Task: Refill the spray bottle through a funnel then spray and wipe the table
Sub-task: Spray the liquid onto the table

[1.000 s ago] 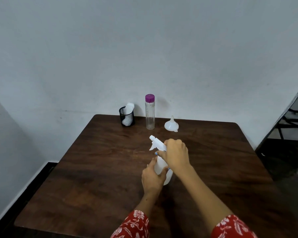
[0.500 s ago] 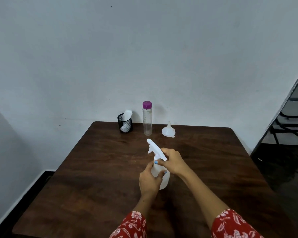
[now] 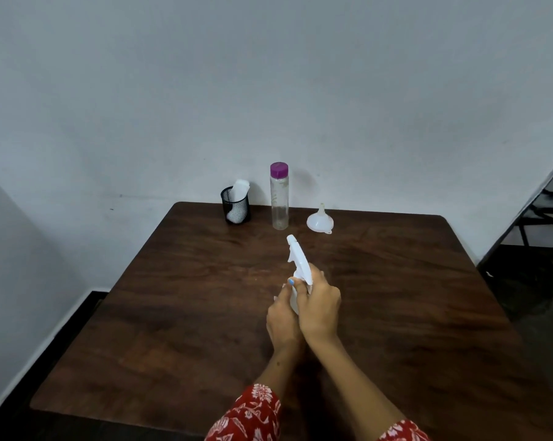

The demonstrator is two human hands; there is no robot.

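Here, my right hand [image 3: 319, 305] is wrapped around the neck of the white spray bottle [image 3: 298, 265], just under the trigger head, fingers curled closed on it. My left hand [image 3: 281, 319] sits lower and partly behind the right one, cupped closed around the bottle's body; most of that body is hidden by both hands, so I cannot tell whether its base touches the bench [image 3: 186, 297]. One blue-painted fingernail [image 3: 290, 282] shows at the bottle's left side.

The bottle stands roughly upright, its long axis leaning slightly away from me. The spray head rises above my hands, and its nozzle points up and away toward the far edge of the bench, a little to the left.

The bottle is near the middle of the dark brown wooden bench. Along the far edge, well apart from my hands, stand three things in a row: a black mesh cup [image 3: 235, 206] holding a folded white cloth [image 3: 240, 190] on the left, a tall clear bottle with a purple cap [image 3: 279, 198] in the middle, and a white funnel [image 3: 320, 220] resting mouth down, spout up, on the right. Red floral sleeves [image 3: 252, 415] cover my forearms at the bottom edge. A pale wall [image 3: 268, 90] stands behind the bench.
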